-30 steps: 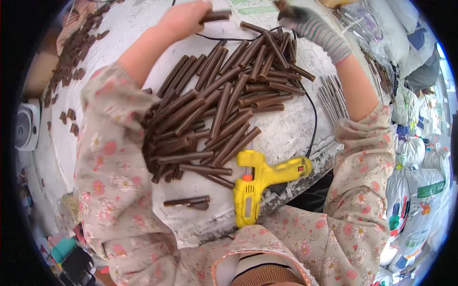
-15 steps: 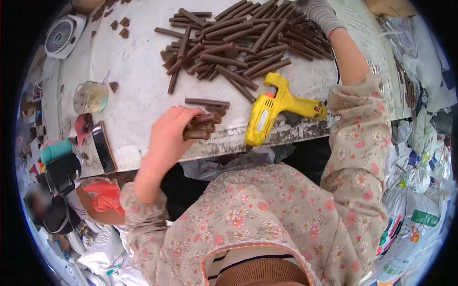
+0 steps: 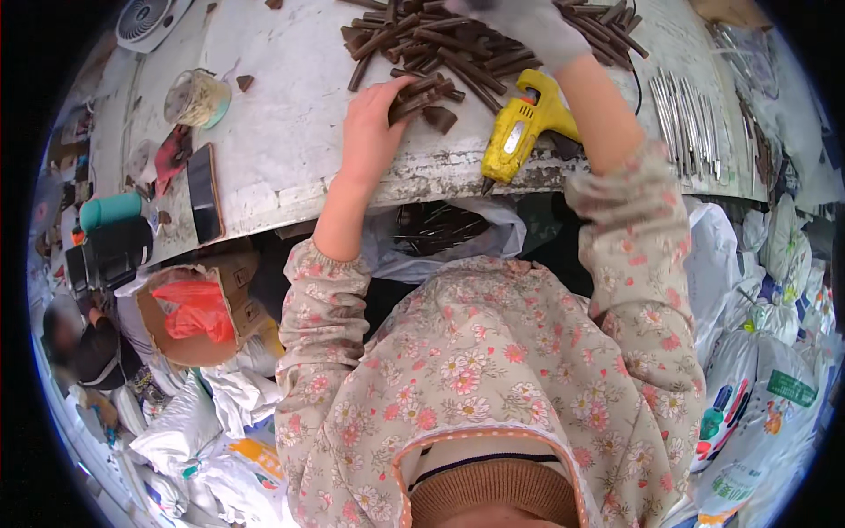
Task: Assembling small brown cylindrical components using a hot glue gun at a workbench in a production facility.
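Sticks, brown and short, are lying in a small bundle [image 3: 421, 95] near the front edge of the white counter [image 3: 290, 150], and the left hand [image 3: 374, 132] is closing its bare fingers around them, thumb toward the person and fingertips curling over the top. Behind the bundle a larger heap of brown sticks [image 3: 475, 44] is spreading across the counter, and the right hand [image 3: 519, 22], wearing a grey glove, is resting on that heap at the upper rim of the view; whether it is gripping anything there cannot be told. Just right of the bundle a yellow glue gun [image 3: 519, 128] is lying on its side with its nozzle overhanging the counter edge, and farther right a row of thin pale rods [image 3: 691, 123] is lying side by side. To the left a dark flat phone [image 3: 204, 189], a roll of tape [image 3: 195, 97] and a small fan [image 3: 150, 16] are sitting well apart from the work. Judged from this grip, gathering the sticks well is calling for keeping them parallel and their ends level, squeezing evenly so none slips over the nearby edge, and keeping the fingers off the glue gun's nozzle.
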`<action>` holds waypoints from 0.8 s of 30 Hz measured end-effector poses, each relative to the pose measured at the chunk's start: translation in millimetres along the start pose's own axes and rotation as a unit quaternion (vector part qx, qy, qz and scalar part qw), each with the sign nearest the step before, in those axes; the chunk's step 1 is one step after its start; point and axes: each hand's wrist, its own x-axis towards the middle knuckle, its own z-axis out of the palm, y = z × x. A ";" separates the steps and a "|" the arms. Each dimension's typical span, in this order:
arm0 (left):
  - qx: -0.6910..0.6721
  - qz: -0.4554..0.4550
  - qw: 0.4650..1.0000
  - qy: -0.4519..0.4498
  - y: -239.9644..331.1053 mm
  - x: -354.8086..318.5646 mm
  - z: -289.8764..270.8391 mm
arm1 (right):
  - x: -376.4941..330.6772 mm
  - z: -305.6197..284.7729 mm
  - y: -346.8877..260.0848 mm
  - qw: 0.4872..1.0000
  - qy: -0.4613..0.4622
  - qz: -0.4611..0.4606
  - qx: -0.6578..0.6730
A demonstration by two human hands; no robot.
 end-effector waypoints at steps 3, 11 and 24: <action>-0.195 -0.099 0.976 0.023 13.7 -12.8 -9.5 | -42.7 -8.9 -22.7 0.891 0.041 0.047 0.449; -0.402 -0.182 0.897 0.040 11.9 -52.0 -10.1 | -85.4 10.8 -122.4 0.915 -0.095 -0.035 0.391; -0.020 -0.107 0.990 0.094 31.5 -84.8 -51.3 | -95.5 70.8 -147.4 0.905 0.226 -0.071 0.352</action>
